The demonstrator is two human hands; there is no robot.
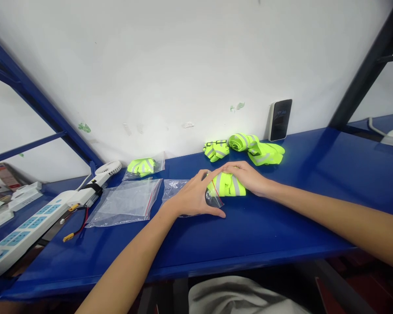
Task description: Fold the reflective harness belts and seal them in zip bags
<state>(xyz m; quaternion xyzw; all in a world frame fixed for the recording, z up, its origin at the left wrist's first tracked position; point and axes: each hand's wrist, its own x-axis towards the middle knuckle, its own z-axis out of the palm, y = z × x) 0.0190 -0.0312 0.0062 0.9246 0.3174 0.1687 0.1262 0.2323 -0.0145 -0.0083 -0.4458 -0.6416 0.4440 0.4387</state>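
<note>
A folded neon-yellow reflective strap [228,185] with silver-grey bands lies at the mouth of a clear zip bag [175,187], its near end partly inside the bag's red-lined opening. My left hand [196,194] is curved over the bag's mouth, its thumb apart from the fingers. My right hand [245,174] wraps over the strap's far side and top, and its fingertips meet those of my left hand. How far the strap reaches into the bag is hidden by my left hand.
Rolled reflective straps [265,152] and a buckled bundle [216,149] lie near the wall. A phone-like device [280,120] leans there. Leftward are a bagged strap [142,166], flat zip bags [126,203], a small fan [108,168], a power strip [29,224] and a cable [81,229].
</note>
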